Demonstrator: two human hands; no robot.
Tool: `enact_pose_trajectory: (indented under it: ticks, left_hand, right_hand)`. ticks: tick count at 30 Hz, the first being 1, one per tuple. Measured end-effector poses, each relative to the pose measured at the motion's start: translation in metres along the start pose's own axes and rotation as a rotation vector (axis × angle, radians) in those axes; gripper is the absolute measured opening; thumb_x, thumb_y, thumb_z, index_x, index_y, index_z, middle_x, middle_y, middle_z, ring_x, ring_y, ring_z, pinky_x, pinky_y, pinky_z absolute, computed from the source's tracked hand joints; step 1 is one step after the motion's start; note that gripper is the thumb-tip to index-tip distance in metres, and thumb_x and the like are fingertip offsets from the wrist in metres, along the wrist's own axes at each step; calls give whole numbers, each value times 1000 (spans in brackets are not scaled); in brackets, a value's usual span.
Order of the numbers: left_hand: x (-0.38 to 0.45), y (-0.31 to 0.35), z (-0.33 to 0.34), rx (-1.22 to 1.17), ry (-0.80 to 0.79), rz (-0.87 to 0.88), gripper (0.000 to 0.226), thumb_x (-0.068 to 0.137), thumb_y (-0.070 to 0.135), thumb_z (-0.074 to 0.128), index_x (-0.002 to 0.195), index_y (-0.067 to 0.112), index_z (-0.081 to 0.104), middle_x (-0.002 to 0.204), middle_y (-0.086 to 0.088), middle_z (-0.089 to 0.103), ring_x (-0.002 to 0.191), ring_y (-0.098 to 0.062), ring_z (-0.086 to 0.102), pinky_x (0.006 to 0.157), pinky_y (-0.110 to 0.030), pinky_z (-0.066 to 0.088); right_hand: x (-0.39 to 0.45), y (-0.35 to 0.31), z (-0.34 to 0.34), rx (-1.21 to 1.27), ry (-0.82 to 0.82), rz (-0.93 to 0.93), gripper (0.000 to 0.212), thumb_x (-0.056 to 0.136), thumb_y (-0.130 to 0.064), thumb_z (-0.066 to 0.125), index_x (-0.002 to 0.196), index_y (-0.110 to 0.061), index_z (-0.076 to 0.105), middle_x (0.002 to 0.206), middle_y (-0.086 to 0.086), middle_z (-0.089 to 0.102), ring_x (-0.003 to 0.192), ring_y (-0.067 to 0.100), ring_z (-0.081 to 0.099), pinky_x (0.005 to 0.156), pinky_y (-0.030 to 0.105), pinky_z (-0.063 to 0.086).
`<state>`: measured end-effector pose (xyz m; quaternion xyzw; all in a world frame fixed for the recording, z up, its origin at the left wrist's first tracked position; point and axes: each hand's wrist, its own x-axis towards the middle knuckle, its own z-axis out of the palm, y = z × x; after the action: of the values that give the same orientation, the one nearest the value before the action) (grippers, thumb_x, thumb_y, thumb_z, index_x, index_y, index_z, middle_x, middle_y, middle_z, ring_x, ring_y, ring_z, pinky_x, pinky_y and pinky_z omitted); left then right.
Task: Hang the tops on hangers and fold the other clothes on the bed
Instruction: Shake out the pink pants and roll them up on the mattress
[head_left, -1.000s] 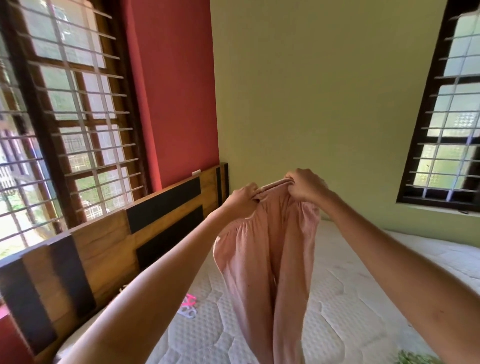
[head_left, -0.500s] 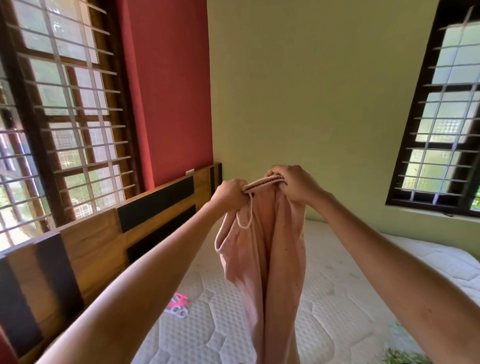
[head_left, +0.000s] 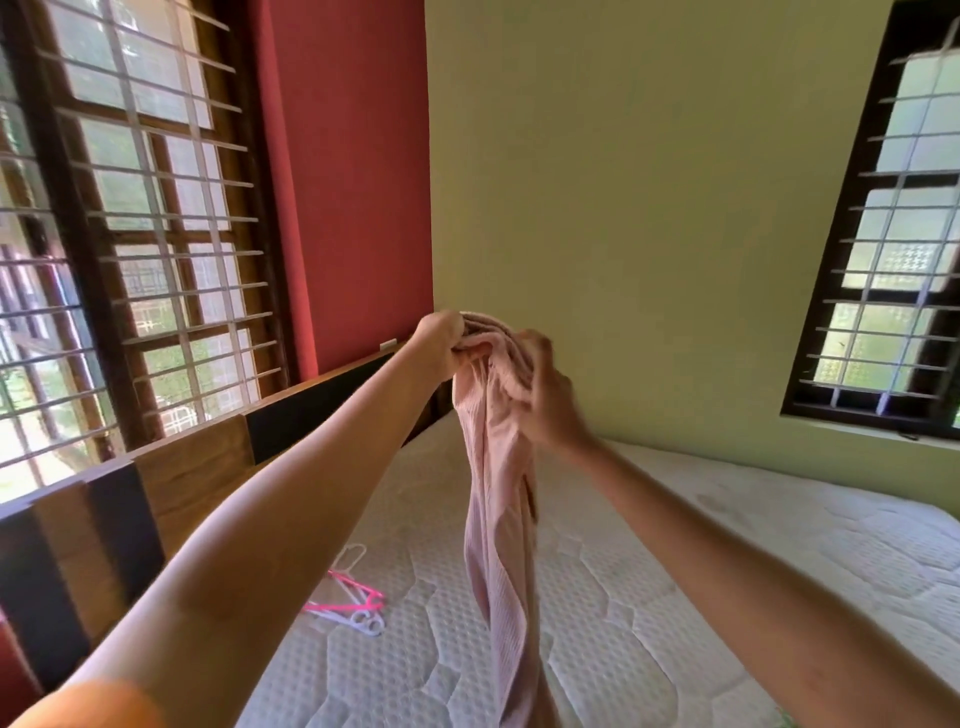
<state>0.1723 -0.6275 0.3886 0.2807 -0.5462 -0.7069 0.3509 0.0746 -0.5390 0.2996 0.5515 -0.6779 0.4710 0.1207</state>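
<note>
A pair of pale pink trousers (head_left: 501, 545) hangs in the air above the bed (head_left: 675, 571), its legs falling straight down to the bottom of the view. My left hand (head_left: 441, 338) grips the bunched waistband at the top. My right hand (head_left: 545, 400), blurred, holds the gathered waistband fabric just to the right of it and slightly lower. The two hands are close together. Pink and white plastic hangers (head_left: 350, 597) lie on the mattress at the left, beside the headboard.
A wood-and-black headboard (head_left: 208, 467) runs along the left under a barred window (head_left: 130, 234). A second barred window (head_left: 893, 234) sits in the green wall at the right. A bit of green cloth (head_left: 787, 719) shows at the bottom right edge.
The waistband was stretched between my two hands; now the hands have come together and the waistband is bunched. My right hand has dropped a little lower on the fabric.
</note>
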Motion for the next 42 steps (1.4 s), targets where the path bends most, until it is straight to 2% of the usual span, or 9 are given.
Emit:
enact_pose_trajectory:
  ticks: [5,11,16,20,23,28,36,40,42]
  left_hand:
    - [3,6,-52,249,-179,88,33,76,-5,59,108,1,54,106,-11,63,90,-18,65,83,-30,55]
    - [24,-6,-113,337,-12,37,21,86,24,66,73,12,54,69,-2,52,45,-8,45,45,-19,35]
    - [41,20,-127,0,-244,78,35,95,41,49,100,8,59,86,-5,59,77,-17,53,78,-30,42]
    - [45,-7,-115,477,-336,-11,70,77,55,65,125,8,49,114,-4,62,105,-20,58,94,-34,45]
    - [44,-41,-116,523,-329,-130,76,60,44,83,123,10,56,117,-9,64,109,-27,61,99,-47,47]
    - [44,-72,-93,350,-139,-67,48,88,37,61,121,3,55,103,-11,64,92,-23,62,87,-39,52]
    - [40,-148,-119,665,-496,-274,22,79,14,68,99,18,59,88,-2,66,81,-18,63,75,-31,52]
    - [68,-165,-127,408,-315,-226,24,93,14,55,116,6,56,96,-6,60,80,-13,57,71,-27,54]
    - [85,-173,-127,325,-192,-243,33,93,19,57,120,0,56,106,-12,61,87,-19,60,74,-30,55]
  right_hand:
    - [44,1,-15,460,137,421,53,79,-2,69,124,-10,42,91,8,61,78,19,58,66,25,48]
    - [55,-24,-5,582,-13,371,51,80,-12,70,124,-9,46,94,9,62,79,15,60,73,27,50]
    - [74,-55,-19,848,-152,328,44,77,-6,69,110,-20,44,70,3,69,57,10,63,55,24,53]
    - [99,-62,-25,1027,170,371,30,83,-3,65,95,-20,44,70,3,64,49,7,59,50,22,50]
    - [94,-22,-19,882,263,467,32,86,-36,65,99,-10,53,83,8,62,65,9,63,74,29,53]
    - [-24,38,34,723,-565,765,28,89,-39,57,100,-16,67,95,4,71,86,16,67,71,28,51]
    - [-21,66,28,1142,163,722,29,93,-7,53,71,-17,69,63,-9,69,58,1,64,53,17,51]
    - [-60,87,43,662,-185,728,44,92,-10,56,131,-21,40,111,-8,55,100,7,55,81,26,48]
    - [-71,92,50,459,-351,763,33,89,-5,59,120,-15,50,102,-3,59,93,11,57,73,23,48]
